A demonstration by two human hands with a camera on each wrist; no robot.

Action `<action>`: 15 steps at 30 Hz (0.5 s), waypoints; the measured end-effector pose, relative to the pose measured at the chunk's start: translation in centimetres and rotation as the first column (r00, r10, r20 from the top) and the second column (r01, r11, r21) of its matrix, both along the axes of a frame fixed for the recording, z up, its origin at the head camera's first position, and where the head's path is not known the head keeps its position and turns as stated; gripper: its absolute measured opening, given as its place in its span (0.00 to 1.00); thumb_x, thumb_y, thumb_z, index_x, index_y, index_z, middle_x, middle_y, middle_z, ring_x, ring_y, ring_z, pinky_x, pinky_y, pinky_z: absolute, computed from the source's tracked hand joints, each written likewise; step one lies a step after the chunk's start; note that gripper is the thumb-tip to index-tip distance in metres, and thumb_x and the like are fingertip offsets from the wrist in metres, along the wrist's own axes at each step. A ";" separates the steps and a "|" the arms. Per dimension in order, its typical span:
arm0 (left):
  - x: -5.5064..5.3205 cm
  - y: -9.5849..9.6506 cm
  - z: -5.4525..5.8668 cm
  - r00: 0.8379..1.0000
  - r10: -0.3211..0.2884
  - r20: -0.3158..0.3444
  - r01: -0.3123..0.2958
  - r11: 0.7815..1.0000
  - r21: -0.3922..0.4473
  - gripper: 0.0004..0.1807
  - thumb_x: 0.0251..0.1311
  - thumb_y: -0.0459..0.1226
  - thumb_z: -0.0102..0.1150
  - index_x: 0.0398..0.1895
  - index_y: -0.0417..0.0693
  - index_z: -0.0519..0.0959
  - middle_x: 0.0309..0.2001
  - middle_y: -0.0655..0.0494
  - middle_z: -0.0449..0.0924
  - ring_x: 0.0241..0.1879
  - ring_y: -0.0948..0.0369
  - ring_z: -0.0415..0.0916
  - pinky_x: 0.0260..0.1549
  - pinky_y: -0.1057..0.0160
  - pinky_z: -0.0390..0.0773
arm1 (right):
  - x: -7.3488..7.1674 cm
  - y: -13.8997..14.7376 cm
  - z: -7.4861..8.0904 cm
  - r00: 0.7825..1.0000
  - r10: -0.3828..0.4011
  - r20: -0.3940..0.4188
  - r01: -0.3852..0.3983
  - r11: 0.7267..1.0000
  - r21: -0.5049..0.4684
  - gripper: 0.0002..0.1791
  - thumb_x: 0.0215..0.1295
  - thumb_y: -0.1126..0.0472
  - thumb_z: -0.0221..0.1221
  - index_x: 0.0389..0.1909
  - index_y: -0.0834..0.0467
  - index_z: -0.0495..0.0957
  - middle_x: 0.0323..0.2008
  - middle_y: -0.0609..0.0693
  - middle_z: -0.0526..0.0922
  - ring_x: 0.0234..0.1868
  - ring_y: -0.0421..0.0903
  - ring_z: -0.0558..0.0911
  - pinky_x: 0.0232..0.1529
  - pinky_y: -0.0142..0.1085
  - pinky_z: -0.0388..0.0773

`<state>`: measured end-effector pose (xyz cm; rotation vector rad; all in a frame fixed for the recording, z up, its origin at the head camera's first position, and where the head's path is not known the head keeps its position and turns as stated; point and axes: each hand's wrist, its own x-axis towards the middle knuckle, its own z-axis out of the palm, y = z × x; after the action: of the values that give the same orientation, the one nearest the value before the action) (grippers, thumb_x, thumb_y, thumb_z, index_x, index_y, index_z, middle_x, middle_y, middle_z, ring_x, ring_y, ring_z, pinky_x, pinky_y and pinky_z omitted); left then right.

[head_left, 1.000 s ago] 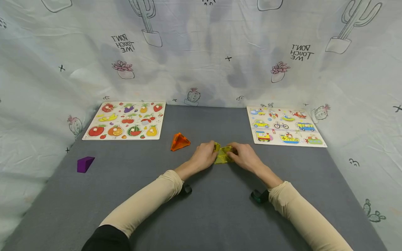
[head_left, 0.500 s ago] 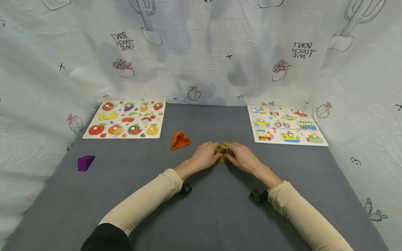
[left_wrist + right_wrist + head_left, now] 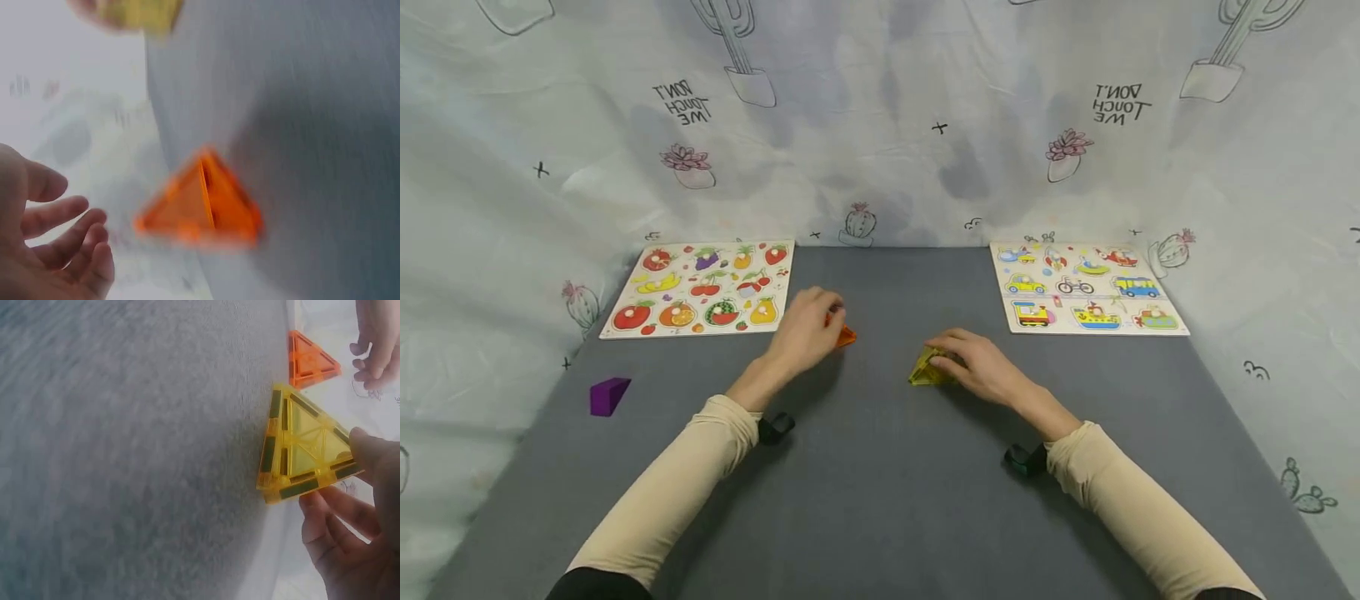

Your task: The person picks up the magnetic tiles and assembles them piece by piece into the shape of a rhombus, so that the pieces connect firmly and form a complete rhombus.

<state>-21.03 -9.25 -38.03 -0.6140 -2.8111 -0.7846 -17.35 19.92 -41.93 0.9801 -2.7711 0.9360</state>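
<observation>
My left hand hovers above an orange triangular pyramid of magnetic tiles, partly covering it in the head view. In the left wrist view its loosely bent fingers stay apart from the orange pyramid, which is blurred. My right hand pinches a yellow triangular magnetic-tile pyramid right of the table's middle. The right wrist view shows the thumb on one side of the yellow pyramid and fingertips along its edge. It sits on or just above the table; I cannot tell which.
A purple wedge-shaped block lies at the left. Behind it stands a fruit puzzle board, and a vehicle puzzle board lies back right. A printed cloth hangs along the far edge of the grey table.
My left hand has let go of the yellow pyramid and moved left to above the orange one. My right hand stays at the yellow pyramid, which both hands held before.
</observation>
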 end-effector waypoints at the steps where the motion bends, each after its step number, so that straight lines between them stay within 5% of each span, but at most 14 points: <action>1: -0.4 -1.0 0.1 1.000 0.008 0.010 -0.008 1.000 0.018 0.16 0.69 0.37 0.51 0.52 0.39 0.80 0.48 0.43 0.79 0.48 0.46 0.74 0.47 0.50 0.74 | -0.1 -0.1 0.1 1.000 -0.001 -0.006 0.001 1.000 -0.003 0.18 0.70 0.57 0.58 0.57 0.58 0.80 0.54 0.53 0.81 0.49 0.48 0.82 0.48 0.45 0.79; 4: -1.3 -3.0 -0.4 0.994 -0.027 0.103 0.022 0.999 0.047 0.20 0.73 0.39 0.47 0.61 0.39 0.75 0.58 0.39 0.73 0.57 0.42 0.69 0.55 0.45 0.71 | -0.1 -0.4 0.0 1.000 -0.013 -0.015 0.013 1.000 -0.011 0.16 0.70 0.57 0.58 0.54 0.58 0.81 0.51 0.53 0.81 0.41 0.44 0.81 0.40 0.39 0.79; 9: -1.8 -4.1 -1.8 0.957 -0.128 0.260 0.117 0.991 0.057 0.22 0.75 0.39 0.43 0.66 0.39 0.71 0.65 0.38 0.69 0.63 0.42 0.69 0.61 0.43 0.70 | 0.2 -0.9 -0.1 0.997 -0.076 -0.005 0.076 0.996 -0.041 0.13 0.68 0.56 0.60 0.48 0.57 0.85 0.46 0.52 0.83 0.32 0.40 0.78 0.33 0.34 0.77; 15: -1.2 -3.6 -2.1 0.968 -0.102 0.228 0.098 0.995 0.027 0.19 0.73 0.38 0.49 0.61 0.38 0.76 0.56 0.39 0.78 0.50 0.48 0.77 0.48 0.49 0.77 | 0.2 -1.4 0.4 0.964 -0.265 0.025 0.266 0.961 -0.072 0.11 0.63 0.55 0.65 0.38 0.58 0.85 0.39 0.54 0.84 0.31 0.45 0.83 0.32 0.38 0.81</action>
<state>-22.24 -12.88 -40.16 -0.7103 -2.9972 -0.9521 -17.13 18.54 -41.58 0.5725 -2.7639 0.9977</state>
